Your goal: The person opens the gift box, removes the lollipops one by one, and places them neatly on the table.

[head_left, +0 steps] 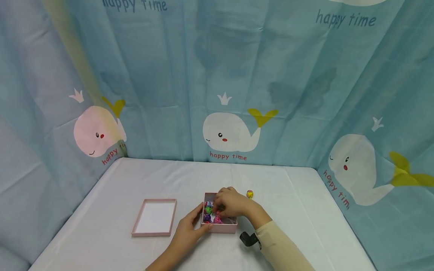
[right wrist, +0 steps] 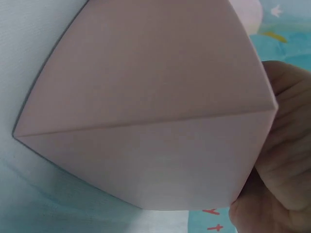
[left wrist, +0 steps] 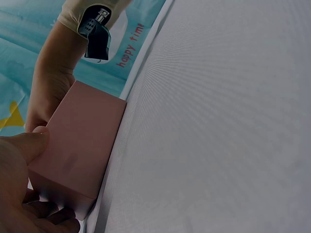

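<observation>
A pink open box (head_left: 222, 228) stands on the table. My left hand (head_left: 187, 229) holds it at its left side, thumb at the front rim; in the left wrist view the left hand (left wrist: 22, 179) grips a corner of the box (left wrist: 82, 141). My right hand (head_left: 234, 202) reaches over the right wall, fingers bent down inside. Among them lie wrapped candies: a pink one (head_left: 217, 219) by the fingertips, a green one (head_left: 208, 210) and a purple one (head_left: 207, 218). The box wall hides the right fingertips in the right wrist view, so what they hold cannot be told.
Left of the box lies a pink-rimmed lid (head_left: 154, 217), white inside facing up. A yellow and red wrapped candy (head_left: 249, 194) rests behind the right hand. The white-covered table (head_left: 271, 177) meets a blue whale-print curtain (head_left: 162, 124) at the back and sides.
</observation>
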The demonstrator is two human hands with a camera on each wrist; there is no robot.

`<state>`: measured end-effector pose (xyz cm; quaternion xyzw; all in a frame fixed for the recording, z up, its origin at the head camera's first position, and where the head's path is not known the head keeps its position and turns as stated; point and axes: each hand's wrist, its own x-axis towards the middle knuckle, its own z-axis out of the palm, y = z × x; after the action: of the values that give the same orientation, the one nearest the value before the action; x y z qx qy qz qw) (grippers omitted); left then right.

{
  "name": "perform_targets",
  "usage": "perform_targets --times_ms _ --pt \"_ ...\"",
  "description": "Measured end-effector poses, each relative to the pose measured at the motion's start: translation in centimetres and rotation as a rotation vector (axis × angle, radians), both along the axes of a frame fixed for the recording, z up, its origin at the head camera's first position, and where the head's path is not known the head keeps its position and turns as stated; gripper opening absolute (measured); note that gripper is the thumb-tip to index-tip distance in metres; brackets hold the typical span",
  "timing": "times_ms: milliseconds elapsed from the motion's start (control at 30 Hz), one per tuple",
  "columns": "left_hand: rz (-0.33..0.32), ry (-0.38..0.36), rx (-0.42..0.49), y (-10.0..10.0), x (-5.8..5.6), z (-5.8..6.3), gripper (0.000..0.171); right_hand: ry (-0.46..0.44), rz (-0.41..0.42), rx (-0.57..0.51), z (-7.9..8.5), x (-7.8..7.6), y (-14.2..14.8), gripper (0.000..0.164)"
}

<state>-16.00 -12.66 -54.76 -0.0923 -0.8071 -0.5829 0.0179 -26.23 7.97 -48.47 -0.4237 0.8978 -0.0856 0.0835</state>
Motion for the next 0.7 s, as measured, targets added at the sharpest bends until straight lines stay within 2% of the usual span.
perform_targets --times_ms 433,700 --pt "0.011 -0.001 -0.007 0.01 0.11 0.33 0.085 0.068 0.024 0.097 0.33 0.07 0.01 0.014" --pt "-0.004 -0.018 0.000 -0.04 0.13 0.30 0.086 0.055 -0.001 0.031 0.03 0.27 -0.11 0.010"
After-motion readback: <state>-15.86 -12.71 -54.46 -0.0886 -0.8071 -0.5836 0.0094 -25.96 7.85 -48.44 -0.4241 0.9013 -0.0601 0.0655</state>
